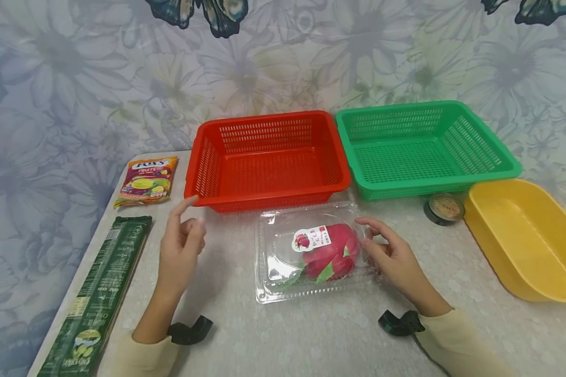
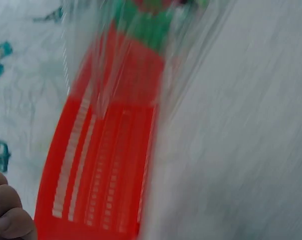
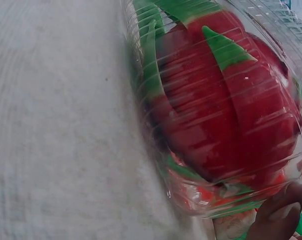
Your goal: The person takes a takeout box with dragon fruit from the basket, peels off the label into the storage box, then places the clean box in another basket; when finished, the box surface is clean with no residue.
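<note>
A clear plastic clamshell box (image 1: 277, 238) sits on the table in front of the red basket. Inside it is a dragon fruit (image 1: 332, 256), pink-red with green scales, below a white label (image 1: 311, 239). My right hand (image 1: 396, 262) is at the box's right end, thumb and index finger pinching its edge. In the right wrist view, a fingertip (image 3: 281, 210) overlaps the plastic close to the fruit. Left of the box, my left hand (image 1: 181, 251) holds nothing; its index finger extends toward the red basket's front corner and the others curl loosely.
Behind the box stand a red basket (image 1: 269, 201) and a green basket (image 1: 420, 186). A yellow tub (image 1: 495, 246) is at the right, beside a small round jar (image 1: 444, 209). To the left lie a candy bag (image 1: 147, 180) and a long green packet (image 1: 96, 293). A patterned wall rises behind.
</note>
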`<control>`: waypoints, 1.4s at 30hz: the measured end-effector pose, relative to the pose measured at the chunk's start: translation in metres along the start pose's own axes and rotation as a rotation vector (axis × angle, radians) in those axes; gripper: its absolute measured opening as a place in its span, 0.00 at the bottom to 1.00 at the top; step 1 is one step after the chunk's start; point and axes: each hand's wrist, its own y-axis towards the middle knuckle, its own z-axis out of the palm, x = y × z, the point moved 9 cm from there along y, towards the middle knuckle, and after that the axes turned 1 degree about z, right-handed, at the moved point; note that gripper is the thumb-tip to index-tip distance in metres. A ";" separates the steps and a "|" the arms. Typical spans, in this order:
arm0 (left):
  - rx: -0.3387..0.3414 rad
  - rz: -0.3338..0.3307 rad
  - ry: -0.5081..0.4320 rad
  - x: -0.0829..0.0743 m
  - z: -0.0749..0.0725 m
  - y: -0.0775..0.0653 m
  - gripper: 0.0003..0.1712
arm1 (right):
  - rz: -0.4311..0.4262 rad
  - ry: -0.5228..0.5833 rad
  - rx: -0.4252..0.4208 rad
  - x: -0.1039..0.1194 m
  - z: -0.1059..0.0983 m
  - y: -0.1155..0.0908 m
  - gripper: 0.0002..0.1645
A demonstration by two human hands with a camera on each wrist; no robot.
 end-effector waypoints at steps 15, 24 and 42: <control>0.346 0.127 -0.095 -0.012 0.091 -0.051 0.29 | -0.015 -0.016 0.000 0.004 0.001 -0.002 0.24; 0.333 0.129 -0.082 -0.014 0.091 -0.051 0.28 | -0.071 -0.063 -0.010 0.012 0.001 -0.004 0.24; 0.334 0.124 -0.091 -0.013 0.090 -0.051 0.28 | -0.089 -0.157 0.091 0.019 0.001 -0.003 0.26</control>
